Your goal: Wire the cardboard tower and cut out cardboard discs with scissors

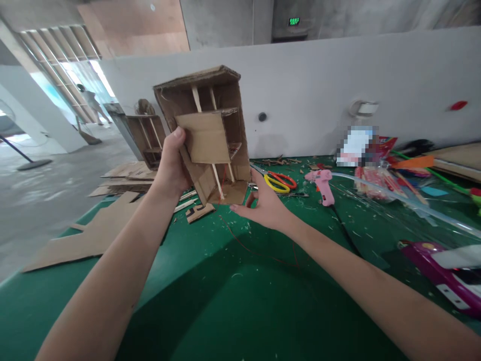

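Two hands: both are closed on one open-fronted cardboard box; my left hand clasps its left wall, thumb over the front edge, and my right hand supports the lower right corner, thumb at the bottom edge.
Box's place: up over the green table, toward the far edge by the white wall.
Steady grip: I'd judge the outer walls safest to hold, since cardboard dents easily; a light, even squeeze from both sides should do, with no pressure on the sticks inside.
Red strand: thread or wire, I can't tell; it trails onto the table, so I'd best leave it slack.
Box's look: plain brown, ragged along the top, slightly tilted; a smaller cardboard box sits inside at mid-height, pale wooden sticks showing above and below it.
Table's far edge, to the right: scissors, then a pink glue gun.
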The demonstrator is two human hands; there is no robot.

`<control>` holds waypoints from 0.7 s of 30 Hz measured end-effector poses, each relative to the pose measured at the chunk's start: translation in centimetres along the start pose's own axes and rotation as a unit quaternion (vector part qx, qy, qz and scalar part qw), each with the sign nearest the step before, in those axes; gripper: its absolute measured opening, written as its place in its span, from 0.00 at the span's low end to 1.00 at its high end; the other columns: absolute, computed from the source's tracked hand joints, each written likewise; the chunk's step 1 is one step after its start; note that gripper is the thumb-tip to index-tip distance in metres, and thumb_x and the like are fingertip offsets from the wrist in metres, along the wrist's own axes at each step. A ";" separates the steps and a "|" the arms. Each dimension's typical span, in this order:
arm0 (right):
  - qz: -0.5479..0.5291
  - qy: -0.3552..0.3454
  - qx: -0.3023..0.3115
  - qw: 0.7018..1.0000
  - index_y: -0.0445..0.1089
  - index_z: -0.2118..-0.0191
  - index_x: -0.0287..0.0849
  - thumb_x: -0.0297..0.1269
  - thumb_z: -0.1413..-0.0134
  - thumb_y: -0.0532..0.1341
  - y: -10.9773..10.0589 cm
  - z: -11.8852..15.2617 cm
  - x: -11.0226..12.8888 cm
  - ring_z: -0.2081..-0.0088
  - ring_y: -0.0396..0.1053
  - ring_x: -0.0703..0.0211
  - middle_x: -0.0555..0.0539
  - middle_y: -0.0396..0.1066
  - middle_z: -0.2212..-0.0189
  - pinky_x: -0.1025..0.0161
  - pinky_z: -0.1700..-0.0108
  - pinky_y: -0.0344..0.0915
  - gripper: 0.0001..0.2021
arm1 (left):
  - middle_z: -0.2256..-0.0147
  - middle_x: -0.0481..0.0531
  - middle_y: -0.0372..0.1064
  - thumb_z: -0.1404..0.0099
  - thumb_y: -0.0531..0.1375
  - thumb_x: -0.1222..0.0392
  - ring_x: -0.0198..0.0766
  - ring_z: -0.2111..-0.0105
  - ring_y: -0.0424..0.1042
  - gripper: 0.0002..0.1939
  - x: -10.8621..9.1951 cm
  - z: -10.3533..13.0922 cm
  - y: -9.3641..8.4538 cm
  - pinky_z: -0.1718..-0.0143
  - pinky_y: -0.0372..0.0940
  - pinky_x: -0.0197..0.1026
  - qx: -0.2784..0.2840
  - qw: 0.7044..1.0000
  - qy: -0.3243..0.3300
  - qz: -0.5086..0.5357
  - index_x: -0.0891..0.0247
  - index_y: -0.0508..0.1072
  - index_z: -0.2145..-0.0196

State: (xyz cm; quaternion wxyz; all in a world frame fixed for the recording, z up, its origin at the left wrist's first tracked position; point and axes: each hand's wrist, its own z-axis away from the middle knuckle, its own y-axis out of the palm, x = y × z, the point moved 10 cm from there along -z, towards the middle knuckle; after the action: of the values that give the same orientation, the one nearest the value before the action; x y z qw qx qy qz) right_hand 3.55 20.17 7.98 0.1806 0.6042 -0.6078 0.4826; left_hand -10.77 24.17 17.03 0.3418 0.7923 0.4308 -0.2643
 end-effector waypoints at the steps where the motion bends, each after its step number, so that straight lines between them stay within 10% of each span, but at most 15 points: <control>1: -0.003 0.001 -0.004 1.000 0.44 0.37 0.48 0.43 0.55 0.67 0.0 0.0 0.0 0.76 0.66 0.64 0.40 0.63 0.47 0.62 0.78 0.65 0.42 | 0.57 0.54 0.73 0.42 0.58 0.48 0.52 0.44 0.62 0.19 -0.1 0.0 0.1 0.44 0.61 0.49 0.001 1.000 0.006 -0.006 0.67 0.72 0.62; 10: -0.027 -0.001 -0.032 0.999 0.46 0.39 0.49 0.42 0.56 0.67 -0.1 0.2 -0.4 0.78 0.61 0.68 0.41 0.63 0.48 0.64 0.80 0.62 0.41 | 0.54 0.52 0.71 0.40 0.56 0.45 0.48 0.44 0.62 0.20 0.0 0.4 0.2 0.43 0.61 0.46 -0.034 0.997 0.058 0.030 0.66 0.71 0.61; 21: -0.194 0.044 -0.025 0.980 0.27 0.35 0.57 0.42 0.60 0.70 1.6 0.0 -3.2 0.55 0.68 0.50 0.39 0.53 0.40 0.55 0.64 0.72 0.56 | 0.56 0.50 0.73 0.40 0.55 0.45 0.48 0.45 0.64 0.17 0.0 0.8 0.7 0.46 0.64 0.46 -0.084 0.994 0.056 0.028 0.61 0.71 0.62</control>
State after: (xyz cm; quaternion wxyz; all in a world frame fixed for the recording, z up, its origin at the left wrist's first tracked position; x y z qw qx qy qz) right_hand 2.75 21.69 4.79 0.3120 0.6842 -0.4823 0.4493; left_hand -10.26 23.27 16.69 0.3896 0.7861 0.4478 -0.1723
